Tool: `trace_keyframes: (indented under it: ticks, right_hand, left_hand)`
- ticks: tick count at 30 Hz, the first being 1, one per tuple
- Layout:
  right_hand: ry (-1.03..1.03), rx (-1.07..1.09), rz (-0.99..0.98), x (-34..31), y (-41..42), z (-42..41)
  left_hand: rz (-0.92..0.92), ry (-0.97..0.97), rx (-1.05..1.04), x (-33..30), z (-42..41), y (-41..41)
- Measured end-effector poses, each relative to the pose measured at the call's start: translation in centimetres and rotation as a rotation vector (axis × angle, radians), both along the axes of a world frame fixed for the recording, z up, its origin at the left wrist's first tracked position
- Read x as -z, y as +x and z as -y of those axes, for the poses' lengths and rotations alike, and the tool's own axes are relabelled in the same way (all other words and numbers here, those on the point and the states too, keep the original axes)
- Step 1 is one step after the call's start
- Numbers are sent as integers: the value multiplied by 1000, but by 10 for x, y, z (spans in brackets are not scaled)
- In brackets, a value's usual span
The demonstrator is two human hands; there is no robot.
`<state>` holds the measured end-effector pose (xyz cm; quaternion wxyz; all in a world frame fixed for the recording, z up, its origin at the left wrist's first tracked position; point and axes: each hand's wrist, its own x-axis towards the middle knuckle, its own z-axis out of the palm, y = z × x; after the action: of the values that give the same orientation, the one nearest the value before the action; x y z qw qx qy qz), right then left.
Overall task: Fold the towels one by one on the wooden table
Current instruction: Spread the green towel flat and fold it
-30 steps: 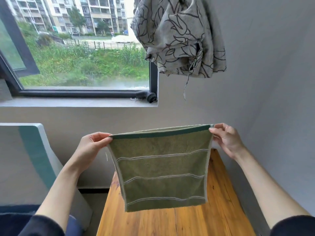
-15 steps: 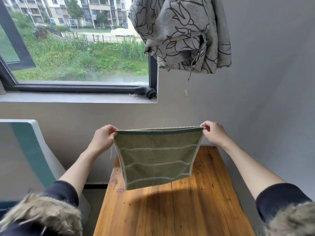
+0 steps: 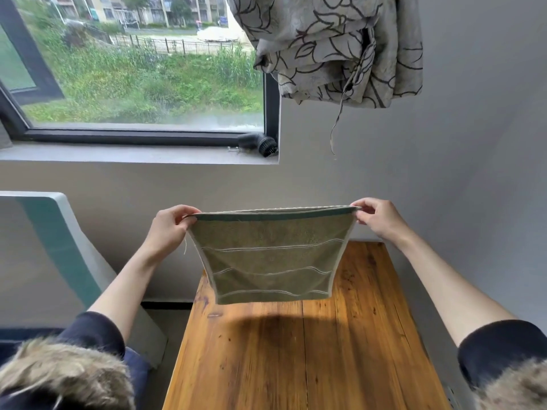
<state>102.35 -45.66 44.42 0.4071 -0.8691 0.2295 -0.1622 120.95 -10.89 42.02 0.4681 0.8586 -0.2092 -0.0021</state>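
Note:
A green towel (image 3: pixel 270 258) with thin white stripes hangs doubled over in the air above the far end of the wooden table (image 3: pixel 310 356). My left hand (image 3: pixel 168 229) pinches its top left corner. My right hand (image 3: pixel 379 220) pinches its top right corner. The top edge is stretched taut between both hands. The towel's lower edge hovers just over the tabletop, and its shadow falls on the wood beneath.
A grey wall stands right behind and to the right of the table. A patterned curtain (image 3: pixel 334 48) is bundled overhead. A window sill (image 3: pixel 133 153) holds a small black object (image 3: pixel 257 143). A white and teal piece of furniture (image 3: pixel 59 247) sits left of the table.
Both hands have carried the towel forward and lower, away from me, toward the table's far end. The grip on both corners is unchanged.

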Motion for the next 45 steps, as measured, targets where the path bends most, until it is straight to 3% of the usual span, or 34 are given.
trace_keyframes:
  ticks: [3, 9, 14, 19, 22, 27, 32, 35, 40, 45]
  right_hand:
    - [23, 32, -13, 3, 7, 4]
    - [-123, 124, -117, 30, 19, 3]
    - [-142, 225, 37, 24, 13, 6]
    - [-158, 248, 259, 17, -9, -10]
    - [-177, 205, 273, 38, -37, -23]
    - [-110, 121, -20, 108, -99, -39]
    - [134, -6, -491, 176, -158, -54]
    - [260, -17, -615, 198, -182, -61]
    - [428, -22, -710, 213, -198, -62]
    - [459, 63, -620, 217, -186, -59]
  left_hand:
    - [10, 83, -19, 1, 5, 2]
    - [-11, 143, -115, 20, 27, -3]
    - [77, 50, -112, 9, 34, -3]
    - [4, -134, -59, 5, 27, -19]
    - [-43, -117, -41, 26, 10, -40]
    - [-205, 160, 89, 96, -25, -95]
    - [-439, 457, 237, 161, -50, -151]
    - [-587, 556, 339, 181, -60, -173]
    - [-761, 597, 371, 191, -62, -181]
    - [-808, 334, 215, 191, -51, -173]
